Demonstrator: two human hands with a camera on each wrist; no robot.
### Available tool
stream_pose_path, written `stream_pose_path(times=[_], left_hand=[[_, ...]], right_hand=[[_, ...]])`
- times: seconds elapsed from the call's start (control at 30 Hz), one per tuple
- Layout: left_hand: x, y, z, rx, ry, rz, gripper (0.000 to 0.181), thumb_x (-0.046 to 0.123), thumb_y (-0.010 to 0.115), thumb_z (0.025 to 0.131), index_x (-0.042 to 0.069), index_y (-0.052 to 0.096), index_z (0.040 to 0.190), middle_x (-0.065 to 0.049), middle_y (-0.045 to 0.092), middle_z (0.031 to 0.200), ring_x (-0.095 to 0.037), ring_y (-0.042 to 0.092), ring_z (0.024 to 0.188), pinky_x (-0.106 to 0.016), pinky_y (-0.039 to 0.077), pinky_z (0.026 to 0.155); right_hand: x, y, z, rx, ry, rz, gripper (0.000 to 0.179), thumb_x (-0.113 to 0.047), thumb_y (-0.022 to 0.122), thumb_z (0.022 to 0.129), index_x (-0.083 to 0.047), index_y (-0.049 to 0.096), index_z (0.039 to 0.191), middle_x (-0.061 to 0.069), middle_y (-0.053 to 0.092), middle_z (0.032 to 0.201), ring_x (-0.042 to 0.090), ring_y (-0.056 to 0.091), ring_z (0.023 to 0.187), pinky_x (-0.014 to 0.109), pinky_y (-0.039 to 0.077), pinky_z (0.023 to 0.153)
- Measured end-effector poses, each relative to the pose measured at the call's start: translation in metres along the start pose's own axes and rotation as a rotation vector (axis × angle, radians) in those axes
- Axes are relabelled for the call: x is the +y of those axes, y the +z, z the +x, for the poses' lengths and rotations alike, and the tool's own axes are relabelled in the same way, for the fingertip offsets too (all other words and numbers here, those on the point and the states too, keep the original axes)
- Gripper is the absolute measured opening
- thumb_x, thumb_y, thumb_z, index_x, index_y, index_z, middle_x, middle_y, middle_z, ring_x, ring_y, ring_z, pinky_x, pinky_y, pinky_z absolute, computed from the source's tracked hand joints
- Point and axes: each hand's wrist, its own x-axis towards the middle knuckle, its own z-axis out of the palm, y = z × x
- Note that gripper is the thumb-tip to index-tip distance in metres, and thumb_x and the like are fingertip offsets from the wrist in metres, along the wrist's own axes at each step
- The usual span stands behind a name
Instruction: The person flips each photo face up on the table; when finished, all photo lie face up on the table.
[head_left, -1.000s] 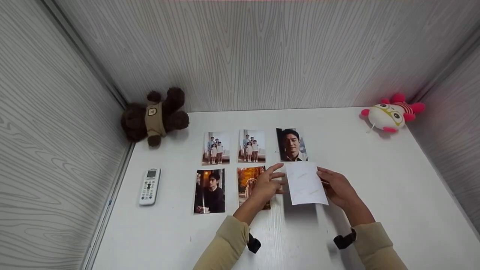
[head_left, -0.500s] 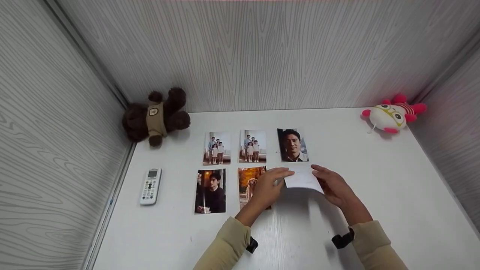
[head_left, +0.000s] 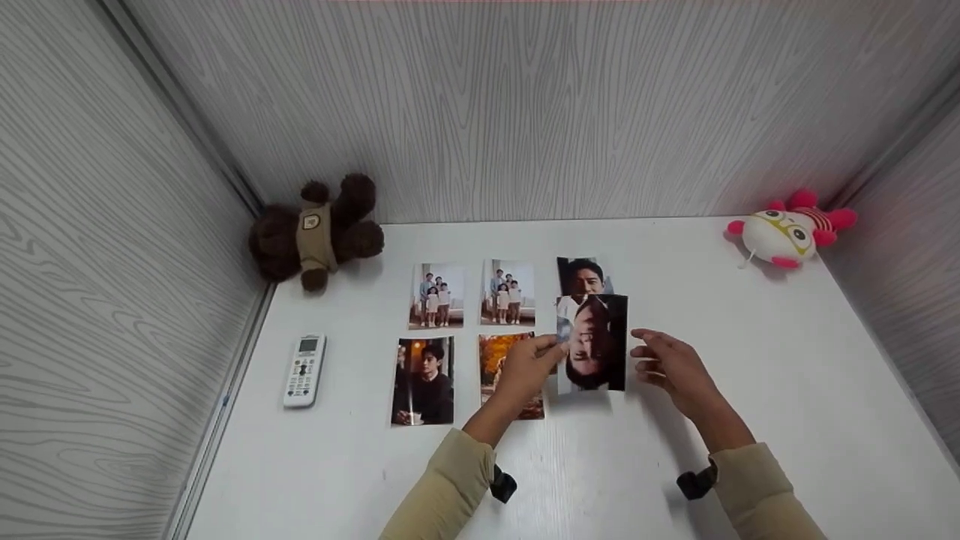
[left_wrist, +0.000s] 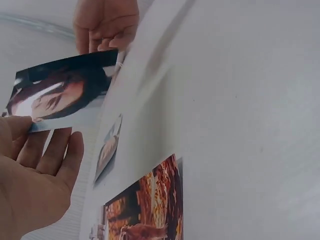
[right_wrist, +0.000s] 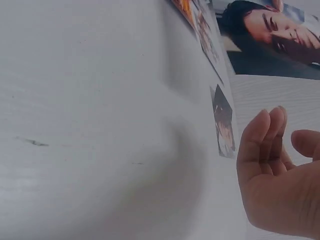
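My left hand (head_left: 527, 371) pinches the left edge of a portrait photo (head_left: 604, 345), held above the table with its picture upside down in the head view. In the left wrist view the thumb lies on the face of this photo (left_wrist: 65, 95), the other fingers behind it. Just off its right edge is my right hand (head_left: 679, 371), fingers slightly bent and holding nothing. The held photo covers the lower part of another portrait photo (head_left: 583, 276) on the table. Below my left hand lies an autumn dog photo (head_left: 491, 352), partly hidden by the hand.
Two matching family photos (head_left: 436, 296) lie in the back row. A photo of a person with a cup (head_left: 422, 382) is in front of them. A white remote control (head_left: 305, 371), a brown teddy bear (head_left: 315, 232) and a pink-and-white plush toy (head_left: 787, 229) lie around the table.
The photo between my hands has flipped from its white back to its picture side. My right hand has let go of it and moved slightly right; the left hand keeps hold.
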Motion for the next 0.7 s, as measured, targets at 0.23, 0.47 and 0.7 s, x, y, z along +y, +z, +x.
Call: stream_pose_path(times=[0.23, 0.47, 0.7], left_hand=[[0.000, 0.000, 0.001, -0.013, -0.190, -0.215, 0.029, 0.022, 0.067, 0.097, 0.003, 0.074, 0.118, -0.003, 0.071, 0.094, -0.008, 0.061, 0.071, -0.028, 0.055, 0.069], [-0.001, 0.000, 0.001, -0.046, -0.293, -0.348, 0.031, 0.021, 0.067, 0.097, 0.004, 0.071, 0.122, -0.004, 0.068, 0.099, -0.011, 0.067, 0.067, -0.025, 0.058, 0.057], [-0.003, 0.002, 0.000, -0.087, -0.322, -0.395, 0.032, 0.017, 0.068, 0.096, 0.003, 0.069, 0.125, -0.008, 0.071, 0.103, -0.013, 0.070, 0.069, -0.025, 0.058, 0.056]], right_hand=[[-0.006, 0.010, 0.001, -0.062, -0.040, 0.034, 0.059, -0.046, 0.046, 0.106, -0.005, 0.045, 0.149, -0.001, 0.067, 0.114, 0.013, 0.069, 0.100, 0.027, 0.058, 0.087], [-0.009, 0.020, 0.005, -0.097, -0.023, 0.026, 0.064, -0.047, 0.052, 0.104, -0.003, 0.044, 0.149, 0.002, 0.065, 0.121, 0.016, 0.068, 0.099, 0.029, 0.058, 0.082], [-0.008, 0.025, 0.008, -0.103, -0.006, 0.004, 0.060, -0.035, 0.059, 0.104, 0.001, 0.043, 0.150, -0.003, 0.067, 0.110, 0.013, 0.066, 0.094, 0.028, 0.057, 0.078]])
